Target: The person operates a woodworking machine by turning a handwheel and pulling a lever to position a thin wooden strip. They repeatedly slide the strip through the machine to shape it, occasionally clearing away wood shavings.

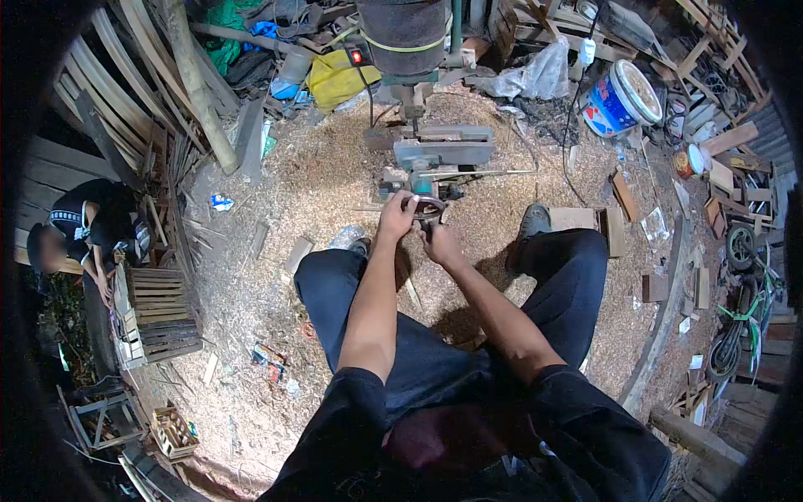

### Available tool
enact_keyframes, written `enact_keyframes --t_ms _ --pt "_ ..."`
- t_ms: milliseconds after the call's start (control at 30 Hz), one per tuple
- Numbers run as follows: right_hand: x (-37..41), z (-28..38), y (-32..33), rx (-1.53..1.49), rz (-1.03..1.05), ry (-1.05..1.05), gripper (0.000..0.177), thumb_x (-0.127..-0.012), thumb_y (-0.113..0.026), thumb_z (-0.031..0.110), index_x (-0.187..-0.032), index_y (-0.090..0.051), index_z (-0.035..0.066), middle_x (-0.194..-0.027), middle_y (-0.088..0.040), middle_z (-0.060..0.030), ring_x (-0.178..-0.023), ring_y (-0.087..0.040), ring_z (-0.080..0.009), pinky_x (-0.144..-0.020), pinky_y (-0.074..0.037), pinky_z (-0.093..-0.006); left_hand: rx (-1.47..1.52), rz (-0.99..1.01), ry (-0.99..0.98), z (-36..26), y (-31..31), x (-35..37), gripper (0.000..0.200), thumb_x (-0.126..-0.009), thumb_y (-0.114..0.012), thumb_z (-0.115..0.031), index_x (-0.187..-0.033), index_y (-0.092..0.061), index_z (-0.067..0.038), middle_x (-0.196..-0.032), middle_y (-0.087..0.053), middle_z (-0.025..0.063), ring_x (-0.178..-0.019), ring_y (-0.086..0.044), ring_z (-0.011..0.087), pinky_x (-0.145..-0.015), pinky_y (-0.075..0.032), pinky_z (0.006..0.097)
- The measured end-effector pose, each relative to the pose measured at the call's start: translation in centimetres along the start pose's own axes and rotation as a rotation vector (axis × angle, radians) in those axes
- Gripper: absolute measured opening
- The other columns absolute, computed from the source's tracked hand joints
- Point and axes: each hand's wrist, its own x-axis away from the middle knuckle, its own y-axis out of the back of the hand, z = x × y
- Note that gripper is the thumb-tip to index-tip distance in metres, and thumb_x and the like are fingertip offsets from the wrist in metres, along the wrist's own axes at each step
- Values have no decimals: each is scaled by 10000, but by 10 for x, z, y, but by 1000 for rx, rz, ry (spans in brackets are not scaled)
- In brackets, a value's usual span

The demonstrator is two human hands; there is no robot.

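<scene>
A dark round handwheel point(432, 202) sits at the front of a machine, between my knees. My left hand point(396, 219) is closed around the left side of its rim. My right hand point(442, 246) is closed at the near side of the wheel, on what looks like its crank handle; the fingers partly hide it. Just beyond the wheel is a grey metal vise point(452, 152) on the machine's bed. Above it hangs a vertical tool head point(412, 99) below a large dark drum-shaped housing point(403, 46) with a yellow band.
Wood shavings point(322, 171) cover the ground. Another person point(88, 226) crouches at the left beside a slatted wooden crate point(159, 309). A white-and-blue bucket point(621, 99) stands at back right, near a hanging black cable point(571, 117). A yellow sack point(341, 79) lies behind the machine.
</scene>
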Motion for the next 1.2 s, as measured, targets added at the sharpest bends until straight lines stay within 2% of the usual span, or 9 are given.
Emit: enact_keyframes --t_ms 167,300,333,567,800,933,1033,1133,1200 --pt "14 9 15 -117 -128 5 277 -873 -631 194 -981 -597 -58 -879 -644 -311 -848 -619 -500 -751 -494 -552 68 -96 21 -3 -3 3 244 -903 -663 -266 -955 -644 -28 -928 -609 193 -891 -609 377 -803 -492 433" --pt "19 4 13 -197 -94 -91 351 -915 -593 281 -1029 -558 -49 -908 -630 -331 -886 -615 -503 -765 -482 -555 -40 -115 11 4 -12 2 258 -895 -666 -267 -952 -640 -17 -943 -600 194 -900 -597 376 -829 -479 441" --pt "18 3 13 -169 -95 -80 372 -927 -580 311 -1023 -555 -48 -918 -631 -329 -885 -617 -498 -769 -479 -557 -20 -118 72 4 -14 2 245 -890 -668 -257 -951 -639 -21 -965 -596 202 -903 -584 382 -837 -472 448" --pt "20 13 18 -107 -183 -122 314 -909 -593 232 -1037 -544 -50 -938 -613 -321 -904 -586 -516 -795 -467 -562 16 -139 20 7 -16 2 223 -894 -667 -235 -974 -637 -29 -940 -575 183 -907 -583 365 -839 -476 427" --pt "26 38 14 -232 -325 -141 224 -906 -564 131 -1005 -530 -67 -929 -595 -320 -884 -568 -512 -779 -440 -570 203 -78 159 -12 -3 7 185 -895 -674 -182 -1002 -647 -34 -947 -580 169 -842 -605 308 -786 -496 403" --pt "21 33 -2 -259 -381 -169 190 -892 -564 93 -991 -528 -65 -902 -588 -314 -886 -560 -509 -776 -420 -572 191 -69 127 1 -6 3 171 -888 -685 -167 -995 -662 -36 -942 -597 162 -850 -618 299 -789 -499 387" --pt "20 36 1 -250 -384 -178 185 -894 -559 90 -995 -531 -63 -898 -584 -314 -901 -557 -505 -797 -424 -558 164 -67 111 -5 -1 2 172 -886 -690 -171 -992 -667 -38 -940 -610 160 -863 -621 299 -800 -498 382" --pt "21 33 -6 -57 -407 26 187 -902 -557 103 -998 -533 -56 -899 -595 -308 -893 -567 -504 -789 -436 -550 196 -78 95 -1 -4 4 184 -887 -693 -186 -993 -667 -38 -944 -615 166 -868 -618 301 -811 -492 384" --pt "26 28 9 -119 -307 -94 197 -906 -555 114 -1009 -535 -53 -899 -603 -306 -883 -572 -507 -779 -444 -550 165 -73 108 -6 -5 5 193 -889 -692 -198 -994 -665 -38 -937 -612 166 -873 -614 305 -816 -487 385"
